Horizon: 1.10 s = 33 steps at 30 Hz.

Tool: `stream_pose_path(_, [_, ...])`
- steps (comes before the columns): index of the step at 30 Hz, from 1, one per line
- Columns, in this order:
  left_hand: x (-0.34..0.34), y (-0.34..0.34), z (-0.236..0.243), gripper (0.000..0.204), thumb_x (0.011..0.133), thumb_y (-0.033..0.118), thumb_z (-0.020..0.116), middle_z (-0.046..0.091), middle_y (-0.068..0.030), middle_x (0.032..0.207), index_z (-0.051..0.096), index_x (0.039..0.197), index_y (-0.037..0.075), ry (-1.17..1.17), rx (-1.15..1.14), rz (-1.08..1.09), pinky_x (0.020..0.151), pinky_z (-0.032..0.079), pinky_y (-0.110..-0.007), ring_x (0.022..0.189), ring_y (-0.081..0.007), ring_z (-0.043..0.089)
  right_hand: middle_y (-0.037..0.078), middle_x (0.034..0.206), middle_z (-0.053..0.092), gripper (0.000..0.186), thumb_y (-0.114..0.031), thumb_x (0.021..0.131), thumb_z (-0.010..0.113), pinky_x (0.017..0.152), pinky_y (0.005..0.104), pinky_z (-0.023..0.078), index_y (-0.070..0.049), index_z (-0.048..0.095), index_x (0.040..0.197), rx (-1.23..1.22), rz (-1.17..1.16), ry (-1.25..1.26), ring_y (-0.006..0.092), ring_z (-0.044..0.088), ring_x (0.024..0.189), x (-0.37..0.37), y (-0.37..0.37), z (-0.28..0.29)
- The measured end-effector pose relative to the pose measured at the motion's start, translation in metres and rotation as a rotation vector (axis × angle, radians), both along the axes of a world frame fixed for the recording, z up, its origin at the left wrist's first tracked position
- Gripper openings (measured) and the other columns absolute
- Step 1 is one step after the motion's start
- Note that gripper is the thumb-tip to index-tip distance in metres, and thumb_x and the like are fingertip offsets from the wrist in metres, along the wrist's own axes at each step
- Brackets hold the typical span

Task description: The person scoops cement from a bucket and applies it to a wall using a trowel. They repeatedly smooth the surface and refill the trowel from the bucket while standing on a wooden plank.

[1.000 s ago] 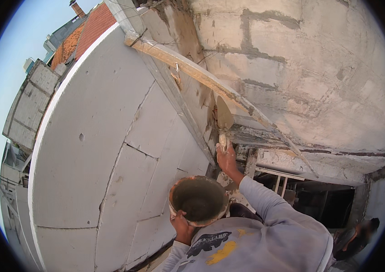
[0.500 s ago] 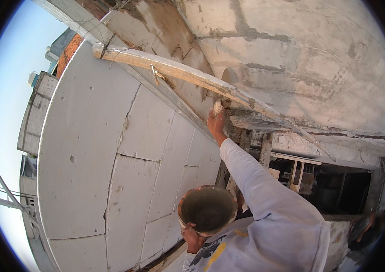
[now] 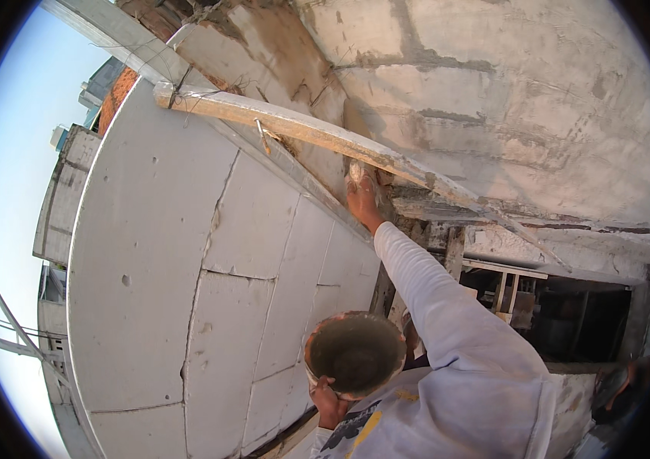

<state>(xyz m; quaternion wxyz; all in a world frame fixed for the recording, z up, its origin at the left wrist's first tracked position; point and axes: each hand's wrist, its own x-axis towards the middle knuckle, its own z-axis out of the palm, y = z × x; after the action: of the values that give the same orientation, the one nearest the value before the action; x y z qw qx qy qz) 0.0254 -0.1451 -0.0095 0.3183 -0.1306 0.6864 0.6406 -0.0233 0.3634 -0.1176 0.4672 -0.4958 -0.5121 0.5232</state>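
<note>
My left hand grips the near rim of a round, mortar-stained bucket, its thumb over the edge. The bucket is held tilted near my body, with grey mortar inside. My right arm reaches far forward, and its hand is closed around the pale, mortar-crusted handle of a trowel. That hand is just below a long wooden beam, beside the corner between a plastered strip and the rough wall. The beam hides part of the trowel, and its blade cannot be made out clearly.
A wall of large pale blocks fills the left. A rough, patchily plastered wall rises at the right, above a dark opening with timber pieces. A bent nail and tie wires stick out near the beam. Rooftops and sky lie beyond the far left.
My right hand has shifted slightly left with the trowel, whose rounded blade showed past the beam earlier. The bucket stays in my left hand, and the view has shifted slightly.
</note>
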Motion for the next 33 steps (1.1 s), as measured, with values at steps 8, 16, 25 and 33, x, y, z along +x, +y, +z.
stream_pose_path(8, [-0.007, 0.007, 0.010, 0.023, 0.081, 0.000, 0.055, 0.060, -0.0111, 0.096, 0.057, 0.104, -0.001, -0.034, -0.057, -0.002, 0.068, 0.055, -0.041, 0.084, -0.0278, 0.065, 0.023, 0.129, 0.058, 0.059, -0.023, 0.106, 0.055, 0.076, 0.0360, 0.053, 0.008, 0.033, 0.151, -0.090, 0.000, 0.076, 0.0244, 0.063, 0.092, -0.004, 0.000, 0.015])
stream_pose_path(16, [-0.022, -0.003, -0.008, 0.031, 0.081, 0.000, 0.052, 0.062, -0.0169, 0.106, 0.055, 0.111, -0.004, -0.017, 0.002, -0.088, 0.076, 0.062, -0.048, 0.093, -0.0337, 0.069, 0.030, 0.134, 0.056, 0.062, -0.029, 0.106, 0.054, 0.093, 0.0486, 0.049, 0.010, 0.035, 0.149, 0.084, 0.004, -0.243, 0.0406, 0.063, 0.106, -0.006, 0.017, -0.025])
stream_pose_path(25, [-0.020, 0.008, 0.002, 0.030, 0.078, 0.000, 0.056, 0.067, -0.0142, 0.103, 0.059, 0.108, -0.003, -0.157, 0.045, -0.048, 0.076, 0.061, -0.046, 0.088, -0.0314, 0.069, 0.036, 0.145, 0.047, 0.058, -0.029, 0.105, 0.050, 0.108, 0.0498, 0.041, 0.010, 0.039, 0.146, -0.028, -0.052, -0.208, 0.0476, 0.054, 0.128, -0.003, 0.005, -0.018])
stream_pose_path(33, [-0.019, 0.007, 0.004, 0.033, 0.077, -0.001, 0.056, 0.068, -0.0136, 0.105, 0.060, 0.109, -0.002, -0.144, 0.038, -0.040, 0.077, 0.060, -0.043, 0.089, -0.0298, 0.069, 0.032, 0.141, 0.052, 0.065, -0.029, 0.107, 0.051, 0.104, 0.0444, 0.044, 0.008, 0.026, 0.154, -0.284, 0.251, 0.040, 0.0409, 0.058, 0.125, 0.027, -0.015, 0.061])
